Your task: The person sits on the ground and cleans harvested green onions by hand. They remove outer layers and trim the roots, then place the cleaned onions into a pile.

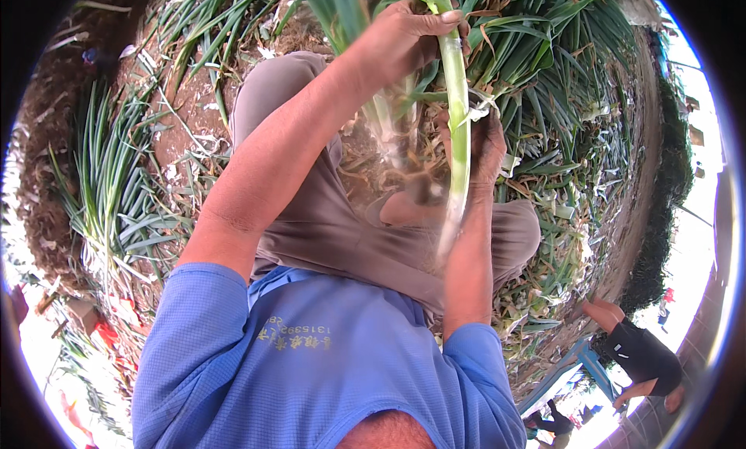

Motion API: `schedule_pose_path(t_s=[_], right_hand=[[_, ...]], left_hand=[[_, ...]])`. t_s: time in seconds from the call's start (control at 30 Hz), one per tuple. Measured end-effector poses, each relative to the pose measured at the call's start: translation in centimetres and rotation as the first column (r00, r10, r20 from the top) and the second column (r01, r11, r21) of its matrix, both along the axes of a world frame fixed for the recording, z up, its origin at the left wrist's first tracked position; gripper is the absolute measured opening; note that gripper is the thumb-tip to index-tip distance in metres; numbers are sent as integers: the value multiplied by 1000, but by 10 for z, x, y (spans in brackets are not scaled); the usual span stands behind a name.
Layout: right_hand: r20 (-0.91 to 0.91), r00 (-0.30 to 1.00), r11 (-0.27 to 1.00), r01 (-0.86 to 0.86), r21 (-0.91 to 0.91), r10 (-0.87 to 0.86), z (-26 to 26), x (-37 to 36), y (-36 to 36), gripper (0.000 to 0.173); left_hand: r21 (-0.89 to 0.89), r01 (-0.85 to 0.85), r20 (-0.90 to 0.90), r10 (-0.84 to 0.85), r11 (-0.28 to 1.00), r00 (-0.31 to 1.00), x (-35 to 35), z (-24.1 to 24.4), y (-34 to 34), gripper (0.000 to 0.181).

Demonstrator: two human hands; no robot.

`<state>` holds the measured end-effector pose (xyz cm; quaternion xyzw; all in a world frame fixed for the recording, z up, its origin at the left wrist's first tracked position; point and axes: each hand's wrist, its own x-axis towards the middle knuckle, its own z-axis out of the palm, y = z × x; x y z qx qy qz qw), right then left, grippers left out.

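A large green onion (460, 140) hangs upright before me, its white root end blurred near my right forearm. My left hand (408, 38) is closed around its upper part, where the leaves begin. Lower down, my right hand (486, 148) is behind the stalk with fingers on either side of it; the stalk hides part of the grip. A loose strip of pale outer sheath (482, 108) sticks out beside that hand. Between my bent legs, several more onion stalks (384, 125) appear blurred, close to my foot (402, 209).
Leafy green onions (542, 46) are heaped at the upper right. Another bunch (108, 175) lies at the left on soil. Peeled leaf scraps (559, 233) litter the ground. At the lower right are a person in dark clothing (644, 355) and a blue frame (594, 367).
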<state>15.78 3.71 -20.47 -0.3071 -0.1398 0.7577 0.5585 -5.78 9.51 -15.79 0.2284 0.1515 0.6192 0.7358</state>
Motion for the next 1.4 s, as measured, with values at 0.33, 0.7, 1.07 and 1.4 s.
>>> schedule_pose_path(t_s=[0.33, 0.7, 1.07, 1.4], right_hand=[[534, 846, 967, -130, 217, -6, 24, 25, -54, 46], [349, 858, 926, -344, -153, 377, 85, 62, -107, 59], [728, -5, 585, -592, -554, 685, 112, 76, -177, 21], [862, -124, 617, -648, -446, 492, 146, 131, -205, 22]], left_hand=[[-114, -133, 54, 140, 985, 989, -23, -5, 12, 11], [-258, -297, 88, 329, 919, 940, -44, -18, 28, 10], [-373, -423, -85, 423, 826, 902, -74, -25, 44, 8], [-431, -556, -169, 542, 711, 823, -97, -58, 67, 5]])
